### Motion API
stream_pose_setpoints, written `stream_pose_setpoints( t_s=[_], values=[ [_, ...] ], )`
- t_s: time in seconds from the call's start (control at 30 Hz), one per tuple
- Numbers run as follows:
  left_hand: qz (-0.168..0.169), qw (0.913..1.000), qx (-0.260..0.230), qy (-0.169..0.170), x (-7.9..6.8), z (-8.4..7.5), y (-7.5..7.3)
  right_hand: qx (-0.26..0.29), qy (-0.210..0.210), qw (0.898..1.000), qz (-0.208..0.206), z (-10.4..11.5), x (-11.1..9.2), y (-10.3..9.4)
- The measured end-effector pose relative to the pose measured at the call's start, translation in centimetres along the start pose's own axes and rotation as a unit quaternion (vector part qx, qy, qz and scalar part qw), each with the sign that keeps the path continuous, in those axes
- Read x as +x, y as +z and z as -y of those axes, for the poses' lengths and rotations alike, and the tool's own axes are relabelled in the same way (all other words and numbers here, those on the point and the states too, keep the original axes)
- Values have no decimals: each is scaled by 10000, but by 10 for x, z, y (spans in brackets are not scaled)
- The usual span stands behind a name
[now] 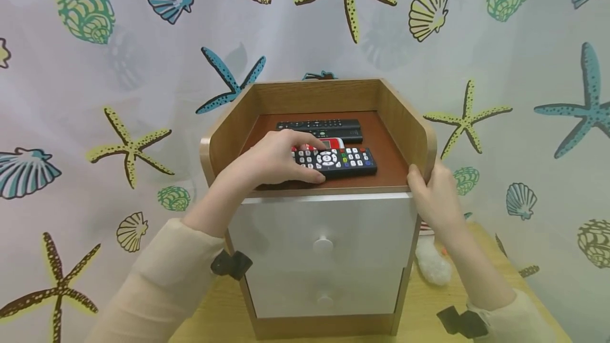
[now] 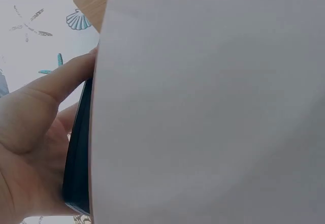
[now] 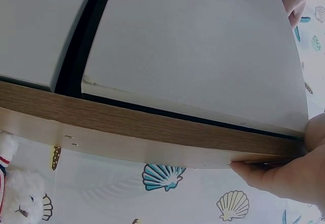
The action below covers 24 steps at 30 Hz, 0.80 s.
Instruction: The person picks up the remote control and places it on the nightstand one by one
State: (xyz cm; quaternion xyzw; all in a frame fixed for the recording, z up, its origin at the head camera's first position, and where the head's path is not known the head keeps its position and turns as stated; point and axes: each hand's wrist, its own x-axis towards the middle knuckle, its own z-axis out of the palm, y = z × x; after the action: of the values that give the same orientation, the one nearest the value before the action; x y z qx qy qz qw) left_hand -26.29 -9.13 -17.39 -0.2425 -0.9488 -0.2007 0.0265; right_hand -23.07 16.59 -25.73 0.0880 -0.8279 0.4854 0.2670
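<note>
My left hand (image 1: 281, 160) pinches a black remote control (image 1: 352, 165) near the front edge of the top of a small wooden cabinet (image 1: 329, 327). Thumb in front, fingers behind, it covers the remote's left end. Behind it lie two more black remotes (image 1: 318, 125) (image 1: 350, 135) and a red and white object (image 1: 335, 143) with a small screen, partly hidden. On the right, my right hand (image 1: 438, 195) grips the front of the cabinet's raised side panel (image 1: 405, 115). From the left wrist, a white drawer front (image 2: 213, 102) hides most of the remote.
Two white drawers (image 1: 286, 247) with round knobs face me, both closed. The cabinet stands on a yellowish wooden table (image 1: 205, 316). A white plush toy (image 3: 23, 198) sits by its right side. Behind hangs a curtain (image 1: 305, 25) printed with shells and starfish.
</note>
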Motion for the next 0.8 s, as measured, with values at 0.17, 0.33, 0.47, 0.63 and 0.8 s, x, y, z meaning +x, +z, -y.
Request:
stream_pose_setpoints(
  t_s=[0.17,0.33,0.47,0.63,0.8],
  values=[
    [16,9999,107,1,5,5,-1,44,-14,10000,31,-2,0,0],
    [-30,9999,147,20,5,7,-1,55,-50,10000,36,-4,2,1],
    [-160,9997,169,-35,5,7,1,43,-36,10000,38,-5,2,1],
    [-473,9987,162,-99,-1,10,2,15,-38,10000,5,-4,2,1],
    [-1174,9930,-156,8,-20,12,0,53,-5,10000,19,-2,1,0]
  ],
)
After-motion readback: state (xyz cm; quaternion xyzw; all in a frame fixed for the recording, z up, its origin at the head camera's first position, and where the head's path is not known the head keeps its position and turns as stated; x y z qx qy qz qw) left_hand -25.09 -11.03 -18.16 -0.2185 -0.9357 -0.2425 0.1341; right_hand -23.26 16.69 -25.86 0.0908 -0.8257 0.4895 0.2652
